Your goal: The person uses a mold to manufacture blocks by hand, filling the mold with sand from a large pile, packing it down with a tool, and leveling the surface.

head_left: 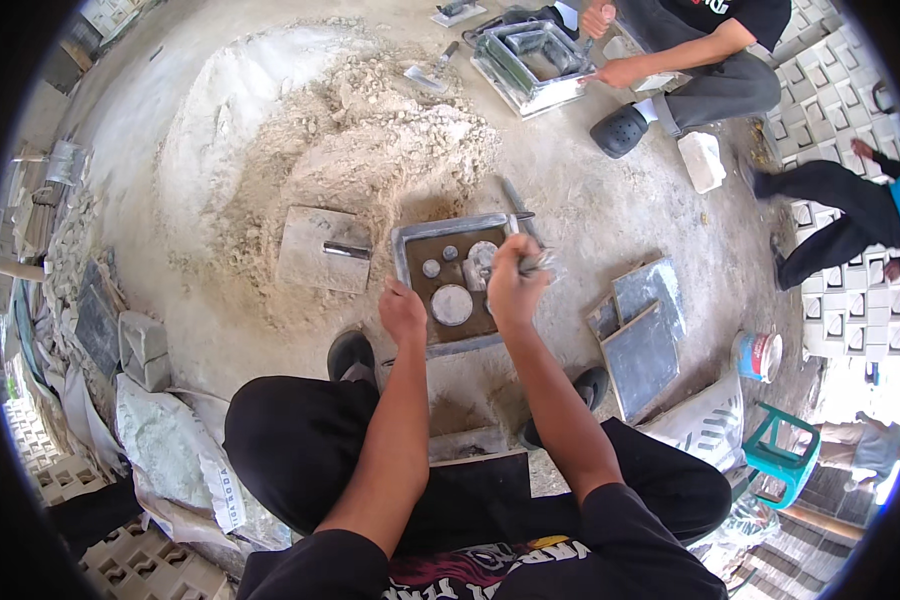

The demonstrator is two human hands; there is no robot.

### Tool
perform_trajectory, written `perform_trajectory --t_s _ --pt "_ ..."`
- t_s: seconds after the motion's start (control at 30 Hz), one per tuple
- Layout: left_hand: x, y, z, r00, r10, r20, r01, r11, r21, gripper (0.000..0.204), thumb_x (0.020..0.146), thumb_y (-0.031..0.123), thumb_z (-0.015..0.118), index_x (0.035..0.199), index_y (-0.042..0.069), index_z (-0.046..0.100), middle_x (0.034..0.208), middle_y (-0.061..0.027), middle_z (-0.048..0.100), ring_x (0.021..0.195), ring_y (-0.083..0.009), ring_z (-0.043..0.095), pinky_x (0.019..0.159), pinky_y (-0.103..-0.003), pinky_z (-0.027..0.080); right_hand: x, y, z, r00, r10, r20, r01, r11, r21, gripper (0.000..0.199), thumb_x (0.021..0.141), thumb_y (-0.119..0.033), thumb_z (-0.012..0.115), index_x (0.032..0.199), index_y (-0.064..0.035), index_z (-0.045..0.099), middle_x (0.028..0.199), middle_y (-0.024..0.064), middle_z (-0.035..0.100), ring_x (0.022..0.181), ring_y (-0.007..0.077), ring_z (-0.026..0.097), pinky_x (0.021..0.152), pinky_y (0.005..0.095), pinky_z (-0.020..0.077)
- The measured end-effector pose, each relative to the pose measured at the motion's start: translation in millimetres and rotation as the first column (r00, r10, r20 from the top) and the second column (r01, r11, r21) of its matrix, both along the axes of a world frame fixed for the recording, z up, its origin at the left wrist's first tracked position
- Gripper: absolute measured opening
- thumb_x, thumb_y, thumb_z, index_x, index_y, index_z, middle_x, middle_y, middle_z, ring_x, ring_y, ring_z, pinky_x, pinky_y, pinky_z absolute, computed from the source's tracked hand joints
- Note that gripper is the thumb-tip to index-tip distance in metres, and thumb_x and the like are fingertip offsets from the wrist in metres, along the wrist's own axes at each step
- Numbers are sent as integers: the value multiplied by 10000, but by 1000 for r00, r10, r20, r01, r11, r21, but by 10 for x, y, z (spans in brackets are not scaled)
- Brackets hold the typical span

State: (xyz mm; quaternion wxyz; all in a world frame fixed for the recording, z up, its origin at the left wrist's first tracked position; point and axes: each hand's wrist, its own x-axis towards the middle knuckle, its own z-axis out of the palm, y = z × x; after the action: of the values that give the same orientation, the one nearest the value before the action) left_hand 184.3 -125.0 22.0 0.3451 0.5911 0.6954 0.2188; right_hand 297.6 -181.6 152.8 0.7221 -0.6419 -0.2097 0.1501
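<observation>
A square grey mould frame (455, 228) lies on the ground between my feet, with brown, damp-looking material packed inside. Set in that material are a large pale disc (452, 305), two small round pieces (431, 268) and a whitish rounded piece (481, 258). My left hand (403, 311) is closed over the frame's left side. Over its right side, my right hand (516, 288) makes a fist around something greyish, too blurred to name. A flat board (322, 262) bearing a dark-handled trowel or float (346, 250) lies left of the frame.
Beyond the frame spreads a heap of pale sandy powder (340, 150). At the far right, a co-worker's hand (620, 72) is by another mould (535, 60). Grey slabs (642, 360), a bucket (757, 356) and a green stool (782, 455) stand to the right; sacks (175, 450) lie left.
</observation>
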Motion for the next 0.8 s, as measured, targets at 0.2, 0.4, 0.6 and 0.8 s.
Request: perform_trajectory --t_s 0.2,0.4,0.6,0.8 --pt "-58 41 -39 1000 -10 4 10 1000 -13 588 975 362 263 917 -87 637 950 -303 611 921 -479 555 833 -531 416 11 325 353 989 -103 -105 107 994 36 337 941 -233 571 679 -49 465 565 -48 408 549 29 355 468 253 320" --pt "-69 -4 -5 1000 26 -8 -26 999 -43 614 974 383 260 901 -99 633 929 -316 608 912 -484 555 831 -533 415 112 576 288 991 -33 131 60 977 -204 437 953 -311 533 614 -53 436 556 -55 383 548 44 343 466 275 274" --pt "-30 8 -48 1000 5 -18 -6 997 -74 640 975 405 238 906 -89 639 939 -308 614 918 -482 557 836 -533 416 37 677 279 991 29 131 -3 982 -189 442 949 -335 552 618 -60 449 552 -69 377 553 33 330 467 264 267" --pt "12 -21 14 1000 9 29 -6 995 -95 627 976 399 235 941 -81 636 966 -307 611 936 -479 553 848 -531 416 -136 385 92 986 50 161 -23 986 -163 438 930 -229 574 580 -13 426 550 -60 376 568 33 327 485 260 276"
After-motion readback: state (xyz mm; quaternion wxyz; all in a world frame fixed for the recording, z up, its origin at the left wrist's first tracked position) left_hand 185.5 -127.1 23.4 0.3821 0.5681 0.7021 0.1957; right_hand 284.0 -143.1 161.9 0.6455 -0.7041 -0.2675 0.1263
